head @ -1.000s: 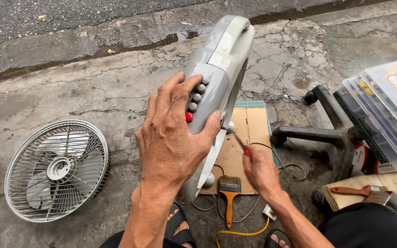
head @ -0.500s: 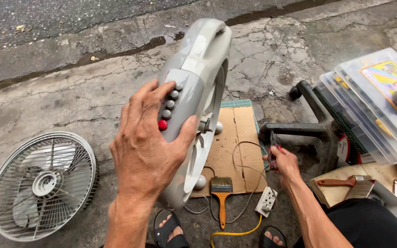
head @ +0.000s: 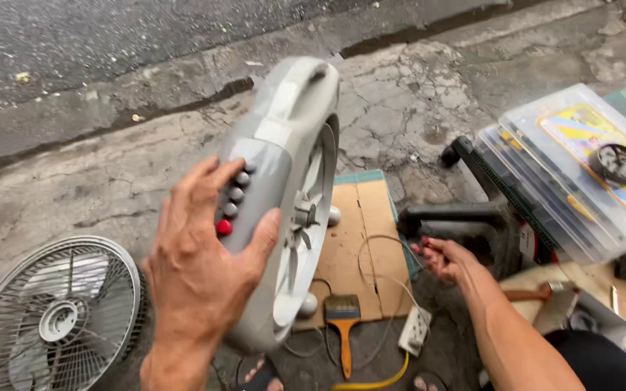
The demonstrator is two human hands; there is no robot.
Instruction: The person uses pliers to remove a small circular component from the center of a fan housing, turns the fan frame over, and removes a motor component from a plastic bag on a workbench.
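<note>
A wire fan grille [head: 56, 315], paintbrush [head: 343, 322], power strip [head: 415, 329] and plastic boxes [head: 581, 166] lie around.

Fan housing held upright over cracked concrete

The left hand [head: 201, 279] grips the grey fan housing [head: 280, 195] beside its row of buttons [head: 232, 203], one of them red. The right hand [head: 445, 258] is closed on a red-handled tool near the black fan stand [head: 472, 210]. A paintbrush [head: 343, 322] and cardboard sheet [head: 360, 246] lie below; a wire fan guard [head: 56, 315] rests at left.
</note>
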